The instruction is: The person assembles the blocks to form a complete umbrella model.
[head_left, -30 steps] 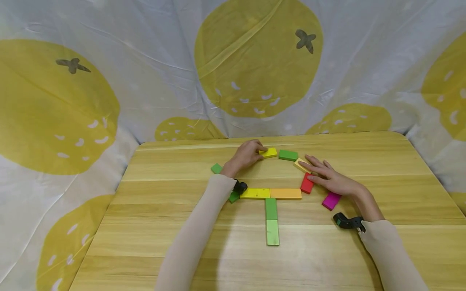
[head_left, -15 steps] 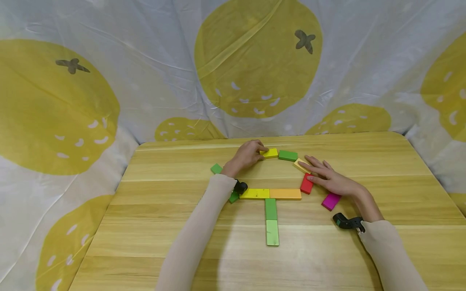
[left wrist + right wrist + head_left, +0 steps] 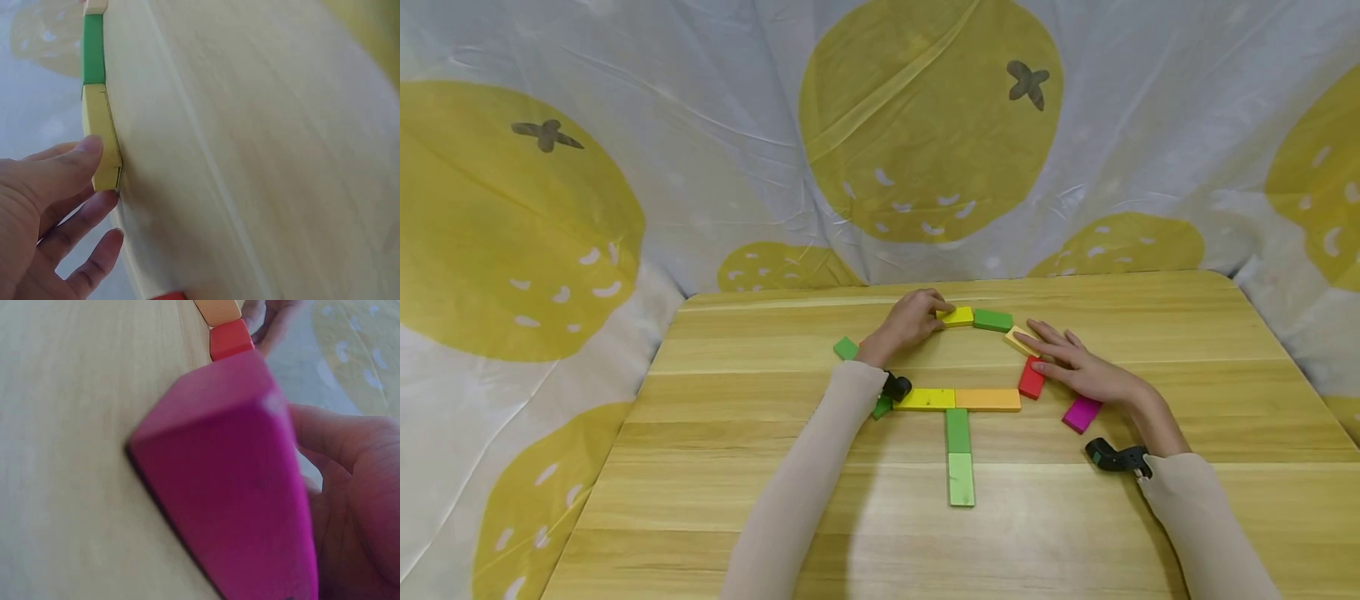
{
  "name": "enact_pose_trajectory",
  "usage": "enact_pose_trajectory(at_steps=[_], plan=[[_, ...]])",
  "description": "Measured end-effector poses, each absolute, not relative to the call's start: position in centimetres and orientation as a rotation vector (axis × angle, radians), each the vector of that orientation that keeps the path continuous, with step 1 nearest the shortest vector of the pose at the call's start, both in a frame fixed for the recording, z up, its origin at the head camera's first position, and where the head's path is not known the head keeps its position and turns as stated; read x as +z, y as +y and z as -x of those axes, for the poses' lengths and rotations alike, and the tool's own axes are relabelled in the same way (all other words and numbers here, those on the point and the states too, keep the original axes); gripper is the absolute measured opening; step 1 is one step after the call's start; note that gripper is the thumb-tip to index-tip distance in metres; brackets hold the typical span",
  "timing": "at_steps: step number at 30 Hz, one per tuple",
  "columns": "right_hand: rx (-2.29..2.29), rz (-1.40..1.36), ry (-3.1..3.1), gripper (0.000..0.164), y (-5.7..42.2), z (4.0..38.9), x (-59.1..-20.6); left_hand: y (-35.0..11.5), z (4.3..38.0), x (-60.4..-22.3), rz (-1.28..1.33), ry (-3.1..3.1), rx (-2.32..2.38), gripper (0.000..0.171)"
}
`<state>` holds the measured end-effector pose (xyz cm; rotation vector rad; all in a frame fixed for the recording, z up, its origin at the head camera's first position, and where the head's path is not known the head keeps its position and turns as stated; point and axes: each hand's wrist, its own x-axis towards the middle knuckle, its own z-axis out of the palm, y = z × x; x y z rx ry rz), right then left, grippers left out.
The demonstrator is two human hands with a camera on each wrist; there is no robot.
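Observation:
My left hand (image 3: 913,321) pinches one end of a yellow block (image 3: 959,317) between thumb and fingers, as the left wrist view shows on the same yellow block (image 3: 102,119). Its other end meets a green block (image 3: 993,320). On the right, my right hand (image 3: 1086,371) has its fingers extended; fingertips rest on or against a cream block (image 3: 1015,339) and a red block (image 3: 1032,385). Below that palm lies a magenta block (image 3: 1080,415), large in the foreground of the right wrist view and partly covering the hand there.
Inside the arc, a yellow block (image 3: 928,400) and an orange block (image 3: 988,401) form a row. A green block (image 3: 958,430) and a light green one (image 3: 961,480) run down from it. Near the left arm lie a green block (image 3: 846,347) and a darker one (image 3: 882,407), partly covered.
The pinched yellow block has slid slightly right with my left hand, closing the small gap to the green block. My right hand has stayed in place.

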<state>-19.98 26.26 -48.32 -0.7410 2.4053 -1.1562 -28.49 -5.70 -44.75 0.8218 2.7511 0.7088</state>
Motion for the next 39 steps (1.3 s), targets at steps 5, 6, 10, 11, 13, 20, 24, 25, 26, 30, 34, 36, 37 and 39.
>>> enact_pose_trajectory(at_steps=[5, 6, 10, 11, 13, 20, 24, 25, 26, 30, 34, 36, 37, 39], plan=[[-1.159, 0.747, 2.403, 0.058, 26.3, 19.9, -48.2, -7.0, 28.1, -44.1, -0.821, 2.745, 0.716, 0.039], [-1.159, 0.748, 2.400, 0.058, 26.3, 19.9, -48.2, -7.5, 28.1, -43.9, -0.820, 2.749, 0.716, 0.039], [-1.166, 0.738, 2.396, 0.058, 26.3, 19.8, -48.3, -10.1, 27.6, -43.2, -0.785, 2.778, 0.717, 0.039], [-1.170, 0.737, 2.395, 0.058, 26.3, 19.8, -48.3, -10.8, 27.4, -43.1, -0.772, 2.784, 0.724, 0.039], [-1.171, 0.743, 2.394, 0.058, 26.3, 19.8, -48.3, -12.5, 26.9, -42.9, -0.719, 2.777, 0.755, 0.039], [-1.163, 0.739, 2.398, 0.059, 26.2, 19.8, -48.5, -17.1, 24.4, -42.9, -0.663, 2.718, 0.763, 0.049], [-1.161, 0.741, 2.405, 0.059, 26.2, 19.8, -48.5, -17.9, 23.5, -43.3, -0.703, 2.738, 0.740, 0.047], [-1.160, 0.743, 2.407, 0.059, 26.2, 19.8, -48.5, -17.9, 23.3, -43.4, -0.708, 2.750, 0.732, 0.046], [-1.160, 0.743, 2.406, 0.059, 26.2, 19.8, -48.5, -17.8, 23.1, -43.5, -0.710, 2.762, 0.726, 0.045], [-1.157, 0.750, 2.407, 0.059, 26.2, 19.8, -48.5, -17.1, 22.6, -43.6, -0.716, 2.821, 0.668, 0.041], [-1.160, 0.754, 2.405, 0.058, 26.3, 19.9, -48.5, -16.2, 22.5, -43.8, -0.739, 2.898, 0.566, 0.037], [-1.162, 0.755, 2.402, 0.058, 26.3, 19.9, -48.5, -15.7, 22.6, -43.9, -0.743, 2.926, 0.546, 0.035], [-1.162, 0.756, 2.401, 0.058, 26.3, 19.9, -48.5, -15.4, 22.7, -43.9, -0.743, 2.936, 0.543, 0.033], [-1.161, 0.754, 2.401, 0.058, 26.3, 19.9, -48.5, -14.9, 22.9, -43.9, -0.743, 2.946, 0.556, 0.031]])
